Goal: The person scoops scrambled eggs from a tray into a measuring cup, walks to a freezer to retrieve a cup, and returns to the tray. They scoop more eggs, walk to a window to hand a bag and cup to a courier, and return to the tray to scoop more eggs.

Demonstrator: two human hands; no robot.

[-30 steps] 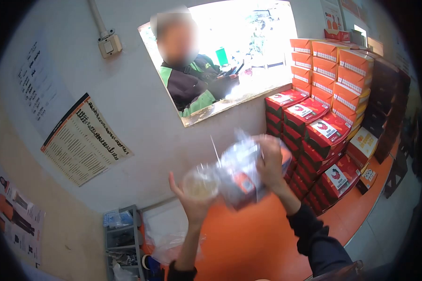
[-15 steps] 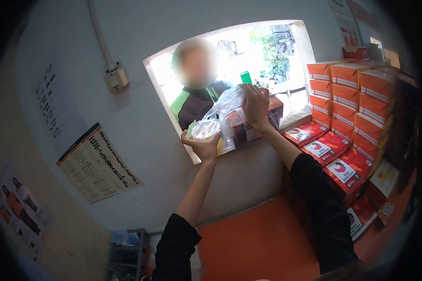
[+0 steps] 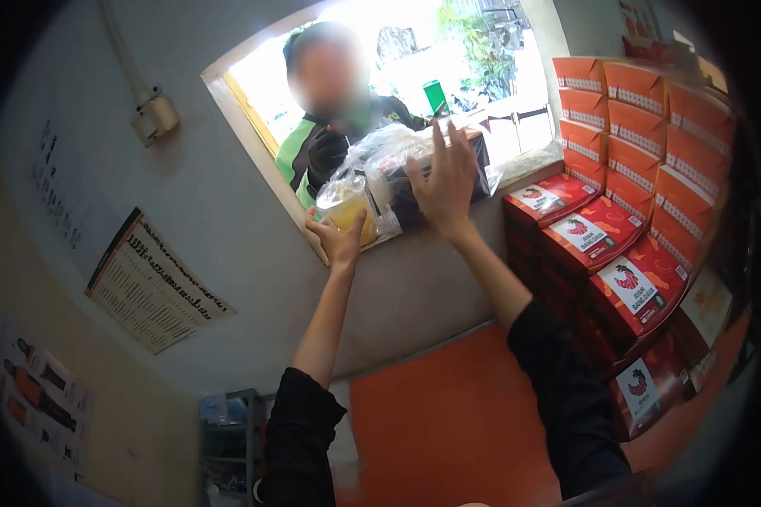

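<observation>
My left hand (image 3: pixel 341 243) is wrapped round the lower part of a clear lidded cup (image 3: pixel 347 213) with yellow contents, inside a thin plastic bag. My right hand (image 3: pixel 450 188) is raised with its fingers spread, close against a bagged box (image 3: pixel 407 203) on the window ledge. Crumpled clear plastic bag (image 3: pixel 380 148) covers the box and gathers at the top. Across the opening stands a person in a green and black jacket (image 3: pixel 292 152), one dark-gloved hand (image 3: pixel 325 155) near the bag.
Stacked orange boxes (image 3: pixel 634 118) rise to the right of the window, with red printed boxes (image 3: pixel 630 287) stepped below them. An orange surface (image 3: pixel 448 414) lies below the window. A menu sheet (image 3: pixel 152 283) and a socket (image 3: pixel 155 120) are on the left wall.
My right hand has gone from gripping the top of the bag to spread fingers beside it. The cup has tilted, showing its side. The person's gloved hand has come up near the bag.
</observation>
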